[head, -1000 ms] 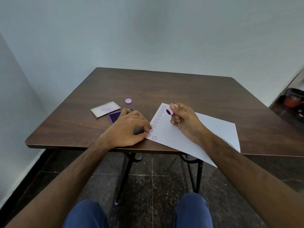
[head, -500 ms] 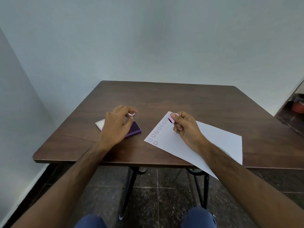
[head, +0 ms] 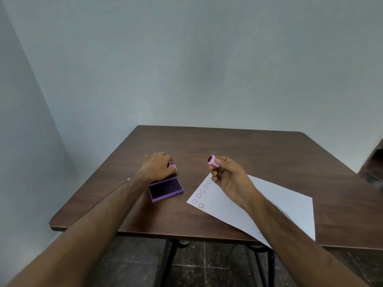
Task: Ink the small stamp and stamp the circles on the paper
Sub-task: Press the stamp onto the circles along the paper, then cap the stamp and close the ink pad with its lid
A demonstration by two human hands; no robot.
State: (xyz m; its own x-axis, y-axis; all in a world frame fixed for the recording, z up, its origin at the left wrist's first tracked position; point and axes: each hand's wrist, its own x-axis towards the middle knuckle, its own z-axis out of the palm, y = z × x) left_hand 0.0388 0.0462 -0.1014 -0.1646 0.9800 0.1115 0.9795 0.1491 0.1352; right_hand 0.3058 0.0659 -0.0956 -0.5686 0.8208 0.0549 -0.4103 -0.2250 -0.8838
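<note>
Near the centre of the frame, a little to the right, the right hand (head: 230,179) holds the stamp (head: 212,160) raised above the table (head: 259,154). The fingers pinch its pink body, and the dark inked face tilts up and to the left (it touches nothing). Below and right of that hand lies the paper (head: 290,206), angled across the lower right part of the tabletop, with one corner hanging over the near edge. A row of small circles (head: 202,191) runs along its left edge; several carry faint purple marks, though the prints are too small to read.

Left of centre, the left hand (head: 156,167) rests palm down on the table, its fingers curled over a small pink cap (head: 172,166). Whether they actually grip it I cannot tell.

Just below that hand sits the ink pad (head: 165,189), a shallow purple tray lying open, its dark pad filling the inside. It is well apart from the paper. A pale sliver (head: 129,179) peeks out beside the left forearm, mostly hidden.
</note>
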